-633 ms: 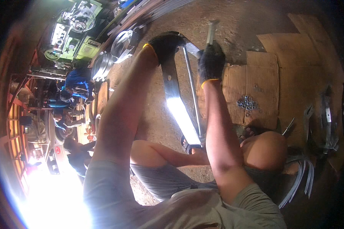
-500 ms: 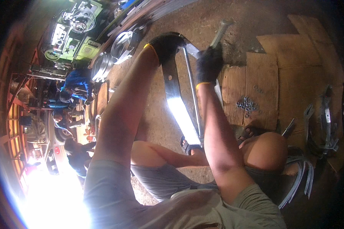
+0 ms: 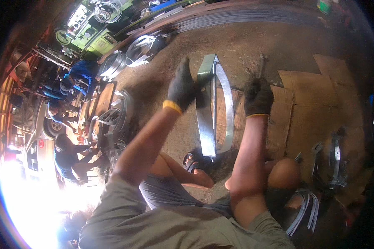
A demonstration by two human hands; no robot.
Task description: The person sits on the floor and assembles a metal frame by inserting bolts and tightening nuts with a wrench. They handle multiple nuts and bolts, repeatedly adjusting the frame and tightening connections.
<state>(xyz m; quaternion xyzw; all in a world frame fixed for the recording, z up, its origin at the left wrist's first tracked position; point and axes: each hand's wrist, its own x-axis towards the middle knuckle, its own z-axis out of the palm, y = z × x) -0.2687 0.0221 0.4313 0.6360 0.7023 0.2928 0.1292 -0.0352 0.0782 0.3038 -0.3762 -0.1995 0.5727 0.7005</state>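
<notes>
A bow-shaped frame of bent flat metal bars point(image 3: 205, 124) stands in front of me, with a thin rod point(image 3: 215, 97) running along its middle. My left hand point(image 3: 181, 86), in a dark glove with a yellow cuff, is at the frame's left side, fingers stretched out; the thumb side meets or nearly meets the bar. My right hand point(image 3: 258, 97), gloved alike, is to the right of the frame, apart from it. It is closed around a hammer point(image 3: 261, 66), which points away from me and is blurred.
Cardboard sheets point(image 3: 311, 91) cover the floor at right. Curved metal strips point(image 3: 305, 209) and bent brackets point(image 3: 336, 162) lie near my right knee. Metal hoops point(image 3: 140, 50) rest at far left before a green machine point(image 3: 93, 35). Several people work at left, one in blue point(image 3: 82, 76).
My left hand has let go of the frame's far end and opened beside it. The frame now stands more upright in view. My right hand has moved right, away from the frame, with the hammer.
</notes>
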